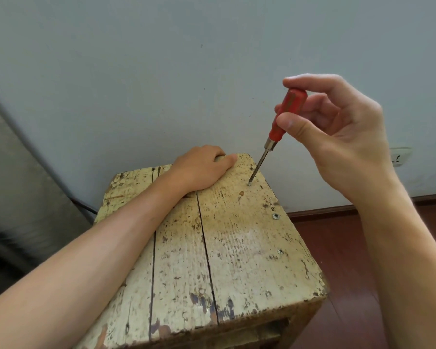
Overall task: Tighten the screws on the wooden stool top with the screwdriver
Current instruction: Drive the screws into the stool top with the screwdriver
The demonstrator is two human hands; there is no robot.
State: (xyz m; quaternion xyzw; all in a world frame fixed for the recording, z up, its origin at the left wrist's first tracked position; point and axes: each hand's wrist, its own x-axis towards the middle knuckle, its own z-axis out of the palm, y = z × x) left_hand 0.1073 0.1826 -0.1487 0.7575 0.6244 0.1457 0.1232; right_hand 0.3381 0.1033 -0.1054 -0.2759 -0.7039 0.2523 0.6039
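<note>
**A:** Head cam: where's the tool?

**B:** Slim red-handled, steel-shaft screwdriver [290, 103]. Its tip sits in the far screw [249, 183], a small silver head nr the far right corner of the worn, cream-painted wooden plank stool top [237, 248]. The shaft's tilted, w/ the handle leaning right, not straight over the head.

**A:** Hands?

**B:** Right hand [337, 137] pinches the handle high up w/ thumb + fingertips. Left hand [202, 167] lies at the far edge, fingers curled over it, thumb flat on the wood near the shaft.

**A:** Main risk?

**B:** Prob cam-out. Tilt + a light fingertip pinch means little downforce, so the tip could ride out & chew the recess. If it skips, the left thumb is close by.

**A:** Anything else?

**B:** The middle screw [276, 216] & near screw [280, 251] sit along the right edge, w/ no tool on them yet. All three are close to that edge and the wood looks old, w/ gaps btwn planks. Over-torque might split it or strip a hole. Can't tell if the far screw is flush, too small.
</note>
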